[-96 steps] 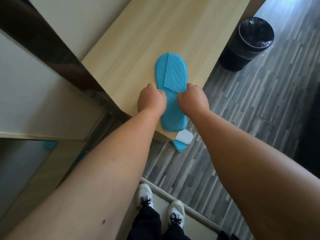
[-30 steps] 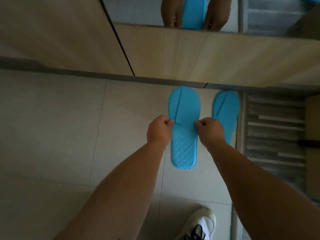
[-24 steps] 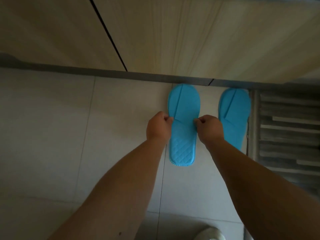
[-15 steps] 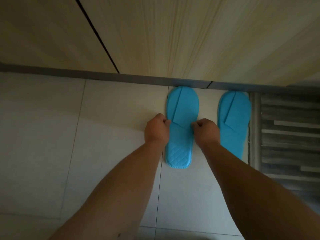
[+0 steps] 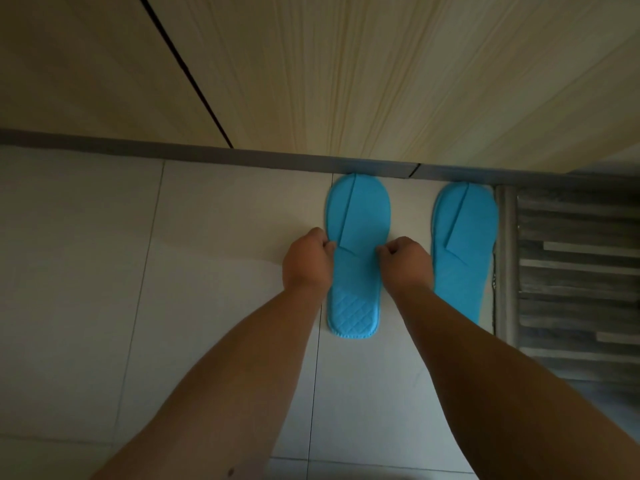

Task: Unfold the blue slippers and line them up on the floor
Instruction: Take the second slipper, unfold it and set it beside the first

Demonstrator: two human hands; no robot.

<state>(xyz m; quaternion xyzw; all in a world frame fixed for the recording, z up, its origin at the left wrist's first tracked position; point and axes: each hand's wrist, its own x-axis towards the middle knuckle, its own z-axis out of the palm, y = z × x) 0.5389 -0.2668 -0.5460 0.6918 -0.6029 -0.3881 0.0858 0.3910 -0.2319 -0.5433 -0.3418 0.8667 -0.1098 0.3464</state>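
Pinching opposite edges of the left blue slipper (image 5: 356, 251), the left hand (image 5: 307, 263) and right hand (image 5: 407, 265) are closed on its midsection. It lies flat on the tiled floor (image 5: 225, 237), toe touching the grey skirting (image 5: 277, 162). Just beside it, towards the striped mat (image 5: 571, 271), lies the second slipper (image 5: 464, 244), toe near that same skirting.

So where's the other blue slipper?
The second flat blue slipper lies on the pale tile floor, right of the right hand, toe at the grey baseboard.

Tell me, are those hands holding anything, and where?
Yes. The left hand and right hand pinch the left slipper by its two side edges, about midway along. The right slipper lies untouched.
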